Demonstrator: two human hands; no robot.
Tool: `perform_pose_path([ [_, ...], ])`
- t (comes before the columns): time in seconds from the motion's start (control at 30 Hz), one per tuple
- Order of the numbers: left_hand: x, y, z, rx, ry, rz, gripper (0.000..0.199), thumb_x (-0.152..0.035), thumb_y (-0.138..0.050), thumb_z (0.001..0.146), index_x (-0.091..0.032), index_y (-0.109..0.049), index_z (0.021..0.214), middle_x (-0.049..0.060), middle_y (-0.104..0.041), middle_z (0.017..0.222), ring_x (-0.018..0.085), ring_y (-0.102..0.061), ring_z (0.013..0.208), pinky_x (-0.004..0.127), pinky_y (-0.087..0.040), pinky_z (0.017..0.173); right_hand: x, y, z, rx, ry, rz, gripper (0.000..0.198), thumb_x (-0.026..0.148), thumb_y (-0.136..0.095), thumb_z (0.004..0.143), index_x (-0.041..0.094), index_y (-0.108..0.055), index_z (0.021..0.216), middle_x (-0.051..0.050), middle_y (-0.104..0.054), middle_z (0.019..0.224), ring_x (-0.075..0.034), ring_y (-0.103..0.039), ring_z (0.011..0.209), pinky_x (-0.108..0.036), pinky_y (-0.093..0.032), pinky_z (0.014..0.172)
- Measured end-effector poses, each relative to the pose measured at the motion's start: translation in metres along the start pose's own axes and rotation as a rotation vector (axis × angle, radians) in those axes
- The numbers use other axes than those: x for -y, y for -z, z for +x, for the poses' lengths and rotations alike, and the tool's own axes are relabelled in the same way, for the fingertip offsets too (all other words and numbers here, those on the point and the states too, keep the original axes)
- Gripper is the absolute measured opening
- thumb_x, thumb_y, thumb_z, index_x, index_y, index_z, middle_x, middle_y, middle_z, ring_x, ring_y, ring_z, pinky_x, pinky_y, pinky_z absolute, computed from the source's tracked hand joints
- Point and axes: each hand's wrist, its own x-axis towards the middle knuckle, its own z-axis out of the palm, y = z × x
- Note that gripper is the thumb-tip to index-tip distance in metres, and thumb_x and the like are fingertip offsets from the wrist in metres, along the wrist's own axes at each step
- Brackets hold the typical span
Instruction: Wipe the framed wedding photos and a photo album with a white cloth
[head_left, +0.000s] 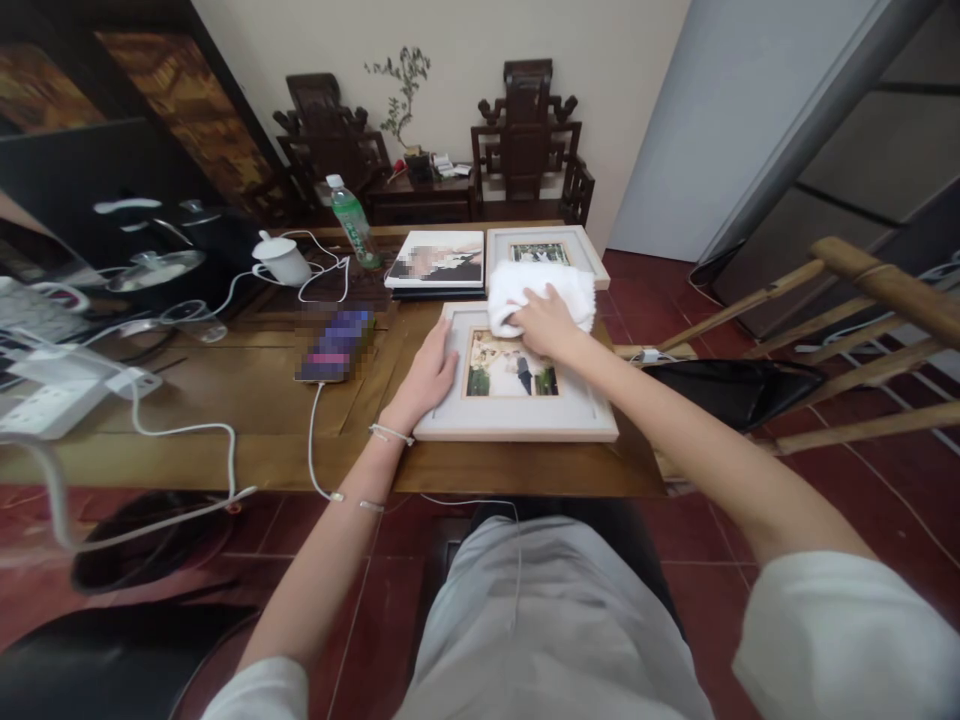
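A white-bordered picture frame (442, 418) lies flat near the table's front edge, with a small photo in its middle. My left hand (431, 375) grips its left side, thumb on the border and fingers along the outer edge. In my right hand (547, 318) is a folded white cloth (540, 280), pressed on the frame's far part. My fingertips push into the fabric. The cloth hides the far edge of this frame and partly covers a second picture frame (585, 250) behind it. To the left of that one sits a photo album (439, 255) on a dark stack.
Left on the wooden table (262, 440) are a phone (337, 345) on a cable, a green-labelled bottle (352, 220), a lidded white cup (281, 260), a tipped clear cup (195, 320) and a power strip (67, 390). A wooden chair (862, 270) stands at the right.
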Motion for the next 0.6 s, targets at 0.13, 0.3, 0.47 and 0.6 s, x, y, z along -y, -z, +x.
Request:
perform_pose_path([
  [0.13,-0.002,0.000,-0.001,0.028,0.021,0.006,0.055,-0.027,-0.045,0.095,-0.013,-0.042,0.148,0.017,-0.041,0.159,0.029,-0.032,0.151,0.051,-0.024,0.126,-0.032,0.004,-0.028,0.085,-0.145,-0.032,0.046,0.007,-0.044,0.090,0.018,-0.071,0.125,-0.019,-0.066,0.127,-0.032,-0.056,0.121,-0.052,-0.031,0.107],
  [0.3,0.001,-0.001,0.000,0.040,-0.030,0.015,0.050,-0.019,-0.040,0.092,-0.012,-0.050,0.141,0.016,-0.045,0.157,0.028,-0.033,0.151,0.052,-0.024,0.126,-0.018,0.009,-0.070,0.087,-0.087,-0.071,0.047,0.003,-0.040,0.088,0.010,-0.072,0.121,-0.018,-0.065,0.131,-0.037,-0.048,0.126,-0.046,-0.038,0.097],
  [0.47,0.003,0.000,0.000,0.059,-0.048,0.021,0.051,-0.016,-0.039,0.091,-0.015,-0.052,0.140,0.013,-0.045,0.157,0.028,-0.031,0.151,0.053,-0.025,0.126,0.026,0.034,-0.124,0.188,0.025,-0.006,0.043,0.004,-0.045,0.085,0.014,-0.075,0.115,-0.016,-0.065,0.133,-0.037,-0.054,0.117,-0.045,-0.040,0.091],
  [0.6,0.003,0.002,0.000,0.069,-0.059,0.026,0.050,-0.017,-0.039,0.092,-0.013,-0.053,0.139,0.014,-0.045,0.157,0.029,-0.030,0.152,0.053,-0.025,0.126,0.048,0.055,-0.154,0.238,0.143,0.082,0.047,0.000,-0.045,0.082,0.016,-0.073,0.116,-0.015,-0.069,0.126,-0.034,-0.060,0.110,-0.041,-0.043,0.087],
])
